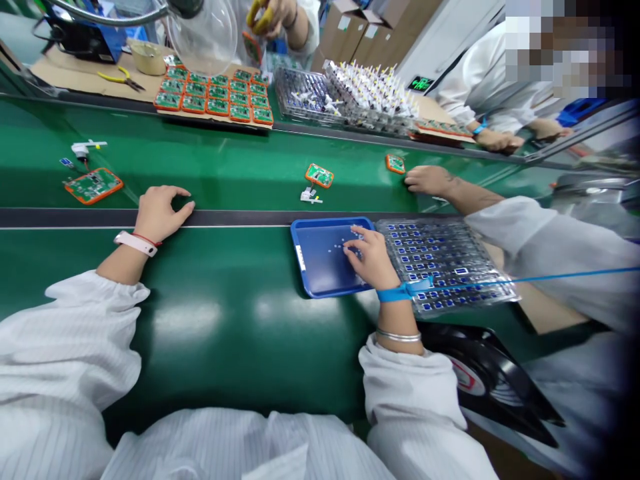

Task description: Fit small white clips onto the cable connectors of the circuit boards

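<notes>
A: Where are the small whitish pieces (336, 247)?
B: In the shallow blue rectangular tray (320, 272) on the green bench (240, 360), by the right hand (373, 258); whether its fingers grip one cannot be told.
A: The left hand (158, 215)?
B: Thumb and forefinger parted, near an orange-rimmed green circuit board (95, 186).

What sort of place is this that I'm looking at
Most likely an electronics assembly line: there are rows of orange-edged green circuit boards, a blue tray of tiny pale pieces at the right hand, and a blue wrist strap on a cord, perhaps anti-static.
</notes>
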Available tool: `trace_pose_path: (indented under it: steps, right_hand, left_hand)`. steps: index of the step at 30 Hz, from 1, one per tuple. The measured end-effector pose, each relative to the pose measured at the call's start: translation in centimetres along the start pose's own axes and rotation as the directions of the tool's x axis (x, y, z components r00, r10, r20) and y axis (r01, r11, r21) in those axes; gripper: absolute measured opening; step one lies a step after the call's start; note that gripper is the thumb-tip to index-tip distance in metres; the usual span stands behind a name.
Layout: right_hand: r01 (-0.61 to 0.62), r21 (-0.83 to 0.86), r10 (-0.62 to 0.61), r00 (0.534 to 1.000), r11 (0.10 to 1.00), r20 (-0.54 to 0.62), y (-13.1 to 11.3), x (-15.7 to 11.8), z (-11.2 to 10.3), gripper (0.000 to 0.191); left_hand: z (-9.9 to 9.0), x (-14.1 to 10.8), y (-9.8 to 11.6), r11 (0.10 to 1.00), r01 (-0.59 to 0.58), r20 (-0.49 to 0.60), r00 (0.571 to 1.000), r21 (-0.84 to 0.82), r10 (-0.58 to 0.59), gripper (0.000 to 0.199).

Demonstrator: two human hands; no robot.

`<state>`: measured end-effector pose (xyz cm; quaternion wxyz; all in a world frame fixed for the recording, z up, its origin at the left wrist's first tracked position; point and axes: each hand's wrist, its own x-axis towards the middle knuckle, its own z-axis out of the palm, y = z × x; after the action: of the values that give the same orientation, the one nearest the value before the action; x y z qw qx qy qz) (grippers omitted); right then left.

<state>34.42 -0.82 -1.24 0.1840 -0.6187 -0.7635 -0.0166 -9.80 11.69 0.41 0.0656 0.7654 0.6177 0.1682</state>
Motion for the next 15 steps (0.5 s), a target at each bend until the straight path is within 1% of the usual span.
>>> trace_pose_path:
  steps: [4,7,11,13,15]
  right_hand:
    - [-0.049,0.037,0.050,0.998,0.998,-0.033,0.4,-0.5,-0.3,0.015]
    - [-0.061,0.069,0.065,0.997,0.996,-0.050,0.5,-0.9,-0.2,0.014]
    - [-0.075,0.115,0.080,0.996,0.991,-0.036,0.4,-1.0,0.1,0.012]
    - [-0.092,0.133,0.096,0.995,0.987,-0.029,0.4,-1.0,0.1,0.011]
    - [-0.106,0.148,0.112,0.993,0.983,-0.034,0.4,-1.0,0.0,0.011]
  left_hand:
    - [0.0,-0.1,0.1,1.000,0.014,-0.014,1.000,-0.020,-0.015,0.043]
    - [-0.1,-0.3,0.3,0.999,0.001,-0.057,0.998,-0.053,-0.004,0.040]
    - [-0.3,-0.7,1.1,0.990,-0.050,-0.113,0.993,-0.131,0.036,0.040]
    - [-0.3,-1.0,1.7,0.979,-0.086,-0.113,0.991,-0.184,0.065,0.041]
    - [-0.1,-1.3,2.5,0.961,-0.133,-0.090,0.989,-0.241,0.114,0.046]
